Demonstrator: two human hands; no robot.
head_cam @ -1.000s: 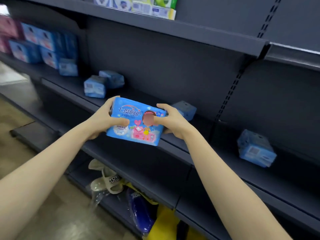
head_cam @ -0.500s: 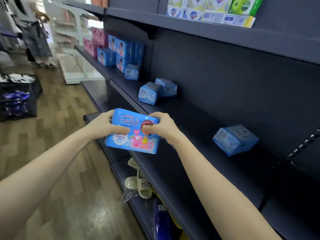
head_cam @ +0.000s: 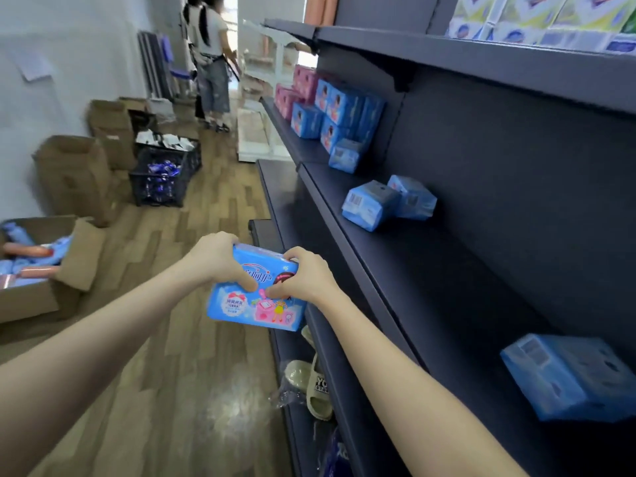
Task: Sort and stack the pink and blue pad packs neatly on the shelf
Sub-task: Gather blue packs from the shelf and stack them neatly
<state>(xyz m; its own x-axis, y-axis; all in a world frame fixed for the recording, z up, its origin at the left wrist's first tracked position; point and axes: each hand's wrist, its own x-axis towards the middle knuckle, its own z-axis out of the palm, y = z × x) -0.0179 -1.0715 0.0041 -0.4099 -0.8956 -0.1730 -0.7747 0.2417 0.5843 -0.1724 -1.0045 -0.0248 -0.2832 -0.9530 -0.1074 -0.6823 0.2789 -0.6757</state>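
I hold a blue pad pack [head_cam: 241,306] in front of the dark shelf [head_cam: 447,290], out over the aisle floor. My left hand [head_cam: 215,259] grips its left end and my right hand [head_cam: 303,275] grips its top right. Far along the shelf stand stacked blue packs [head_cam: 344,111] beside pink packs [head_cam: 297,87]. Loose blue packs lie on the shelf: one [head_cam: 346,155] by the stack, two [head_cam: 389,203] in the middle, and one [head_cam: 571,376] close by on the right.
Open cardboard boxes [head_cam: 38,270] with more packs sit on the wood floor at left. A black crate [head_cam: 165,173] and further boxes [head_cam: 74,170] stand beyond. A person [head_cam: 211,60] stands at the aisle's far end. Slippers [head_cam: 315,387] lie on the bottom shelf.
My view has swung left along the aisle, bringing the stacked packs, boxes and crate into sight. Both hands carry the blue pack leftward, away from the shelf front.
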